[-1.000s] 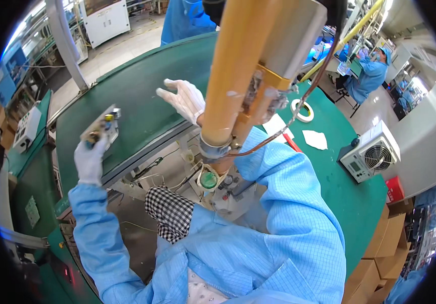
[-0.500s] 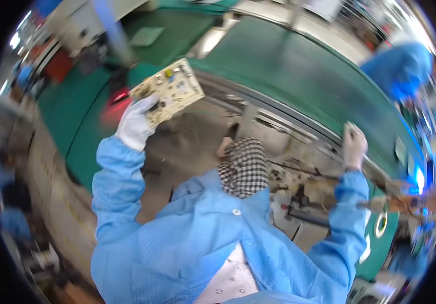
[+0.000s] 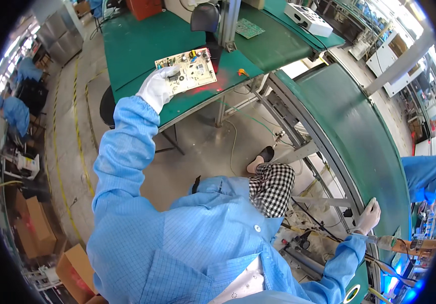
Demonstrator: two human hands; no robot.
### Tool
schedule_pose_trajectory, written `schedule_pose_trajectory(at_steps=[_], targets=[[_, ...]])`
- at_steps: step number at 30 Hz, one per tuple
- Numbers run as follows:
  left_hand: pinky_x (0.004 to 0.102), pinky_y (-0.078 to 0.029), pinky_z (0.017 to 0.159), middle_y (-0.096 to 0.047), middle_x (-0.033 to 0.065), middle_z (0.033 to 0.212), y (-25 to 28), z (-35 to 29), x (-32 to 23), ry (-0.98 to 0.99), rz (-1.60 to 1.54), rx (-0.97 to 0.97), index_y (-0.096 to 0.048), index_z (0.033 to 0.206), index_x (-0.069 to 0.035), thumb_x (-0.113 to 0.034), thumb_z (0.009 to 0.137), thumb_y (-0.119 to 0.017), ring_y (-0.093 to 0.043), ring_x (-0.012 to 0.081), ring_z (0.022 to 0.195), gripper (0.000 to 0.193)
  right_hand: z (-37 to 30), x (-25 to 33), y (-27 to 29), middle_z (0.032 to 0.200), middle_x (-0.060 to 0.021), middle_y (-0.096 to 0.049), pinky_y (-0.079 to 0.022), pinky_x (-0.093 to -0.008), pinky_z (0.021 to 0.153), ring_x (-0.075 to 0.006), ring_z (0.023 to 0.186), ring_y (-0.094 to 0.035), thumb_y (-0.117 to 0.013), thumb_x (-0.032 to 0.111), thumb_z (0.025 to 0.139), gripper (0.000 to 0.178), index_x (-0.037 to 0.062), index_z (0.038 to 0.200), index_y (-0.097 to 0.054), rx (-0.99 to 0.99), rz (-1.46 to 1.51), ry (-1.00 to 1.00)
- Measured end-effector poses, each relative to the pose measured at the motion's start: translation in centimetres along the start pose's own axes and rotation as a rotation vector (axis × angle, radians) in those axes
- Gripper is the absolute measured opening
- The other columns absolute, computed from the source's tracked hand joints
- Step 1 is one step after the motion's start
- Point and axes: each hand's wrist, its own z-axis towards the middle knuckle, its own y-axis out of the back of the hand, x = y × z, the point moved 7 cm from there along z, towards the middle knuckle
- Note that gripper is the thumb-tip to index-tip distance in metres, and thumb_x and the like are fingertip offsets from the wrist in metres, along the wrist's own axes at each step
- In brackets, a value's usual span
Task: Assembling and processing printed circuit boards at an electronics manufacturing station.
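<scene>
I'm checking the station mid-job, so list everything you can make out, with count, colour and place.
green bench: one, green, upper left
circuit board: one, cream, over the bench
black device: one, behind the board
red bin: one, top edge
orange piece: one, bench's right end
second board: one, green, beyond the bench
white box: one, upper right
conveyor belt: one, green, right
cardboard boxes: several, brown, lower left
tape roll: one, pale, bottom right
left hand: one, white-gloved, holding the circuit board
right hand: one, pale, at the belt's edge
Rim clutter: too small to count
</scene>
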Motion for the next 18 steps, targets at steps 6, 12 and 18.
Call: schedule_pose_trajectory(at_steps=[6, 12, 18], targets=[[0.027, -0.053, 0.073, -0.069, 0.0095, 0.099, 1.8, 2.5, -0.2, 0.022, 0.097, -0.032, -0.061, 0.111, 0.001, -0.017, 0.092, -0.056, -0.068, 0.0167, 0.084, 0.026, 0.1, 0.9, 0.1, 0.111, -0.0165, -0.066, -0.046, -0.0373, 0.095, -0.0286, 0.106, -0.061, -0.055, 0.025, 0.095, 0.031, -0.0002, 0.107, -0.068, -0.034, -0.032, 0.035], [0.035, -0.052, 0.089, -0.066, 0.0127, 0.111, 0.6, 4.2, 0.1, 0.005, 0.058, 0.115, -0.057, 0.119, 0.002, -0.017, 0.092, -0.058, -0.065, 0.0223, 0.101, 0.033, -0.1, 0.8, 0.3, 0.109, -0.0163, -0.067, -0.046, -0.0372, 0.094, -0.0285, 0.105, -0.061, -0.055, 0.025, 0.095, 0.03, 0.0002, 0.106, -0.068, -0.038, -0.044, 0.016], [0.0269, -0.052, 0.071, -0.068, 0.0067, 0.102, 1.6, 4.4, 0.4, 0.038, 0.071, 0.012, -0.062, 0.111, -0.004, -0.021, 0.092, -0.057, -0.066, 0.017, 0.087, 0.026, 0.0, 1.1, 0.5, 0.11, -0.0161, -0.066, -0.046, -0.0375, 0.093, -0.0282, 0.104, -0.061, -0.054, 0.026, 0.095, 0.03, 0.0013, 0.107, -0.068, -0.052, -0.039, 0.0]])
